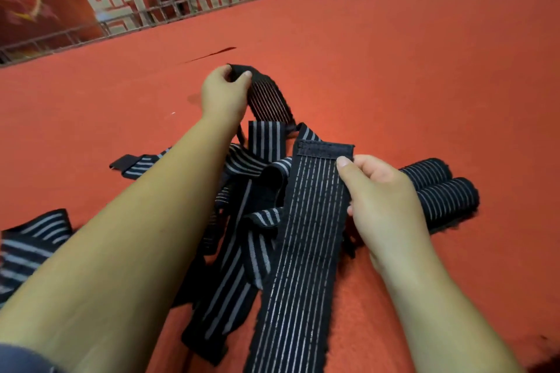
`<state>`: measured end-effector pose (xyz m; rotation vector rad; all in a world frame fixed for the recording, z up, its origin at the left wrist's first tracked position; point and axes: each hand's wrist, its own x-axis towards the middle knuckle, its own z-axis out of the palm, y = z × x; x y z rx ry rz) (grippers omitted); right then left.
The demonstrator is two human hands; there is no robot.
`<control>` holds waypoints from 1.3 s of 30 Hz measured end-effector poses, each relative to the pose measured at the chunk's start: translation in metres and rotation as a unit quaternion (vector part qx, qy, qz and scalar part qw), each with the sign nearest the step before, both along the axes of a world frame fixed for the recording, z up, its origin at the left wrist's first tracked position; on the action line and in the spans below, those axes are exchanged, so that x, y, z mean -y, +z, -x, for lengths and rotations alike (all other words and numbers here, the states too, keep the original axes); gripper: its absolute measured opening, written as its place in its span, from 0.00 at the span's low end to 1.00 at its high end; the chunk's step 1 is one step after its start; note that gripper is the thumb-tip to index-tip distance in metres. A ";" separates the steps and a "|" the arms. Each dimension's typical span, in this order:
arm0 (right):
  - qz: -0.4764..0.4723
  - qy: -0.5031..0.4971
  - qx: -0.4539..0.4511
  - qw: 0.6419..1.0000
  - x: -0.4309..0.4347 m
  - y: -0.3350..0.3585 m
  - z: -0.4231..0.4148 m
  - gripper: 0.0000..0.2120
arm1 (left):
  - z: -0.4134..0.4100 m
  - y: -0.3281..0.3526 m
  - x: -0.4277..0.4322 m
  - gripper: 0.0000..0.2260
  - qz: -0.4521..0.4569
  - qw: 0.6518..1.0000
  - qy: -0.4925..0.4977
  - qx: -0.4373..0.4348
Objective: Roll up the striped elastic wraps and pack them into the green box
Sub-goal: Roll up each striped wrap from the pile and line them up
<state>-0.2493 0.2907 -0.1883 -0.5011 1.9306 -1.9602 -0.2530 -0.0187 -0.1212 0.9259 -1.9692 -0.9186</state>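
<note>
Person is untangling, left hand gripping far wrap, right hand pinching velcro wrap; next probably needs rolling from one end.

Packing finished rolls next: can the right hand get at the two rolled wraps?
Likely yes, once freed: the rolled wraps lie just beyond the right hand, nothing between, but it pinches a flat wrap.
</note>
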 end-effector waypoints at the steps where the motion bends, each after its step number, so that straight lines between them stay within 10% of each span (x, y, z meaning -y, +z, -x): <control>1: 0.002 0.000 -0.006 1.000 -0.001 0.002 -0.002 0.13 | -0.005 0.007 0.001 0.21 0.000 0.999 -0.005 -0.036; 22: 0.140 0.108 -0.042 0.983 -0.026 0.050 -0.093 0.08 | -0.195 0.129 -0.134 0.34 -0.030 0.952 -0.058 -0.298; 30: 0.245 0.260 0.119 0.926 -0.028 0.072 -0.140 0.08 | -0.272 0.114 -0.181 0.30 -0.053 0.949 -0.073 -0.303; 39: 0.155 0.265 0.074 0.949 -0.023 0.071 -0.176 0.07 | -0.361 0.054 -0.217 0.26 -0.081 0.938 -0.002 -0.338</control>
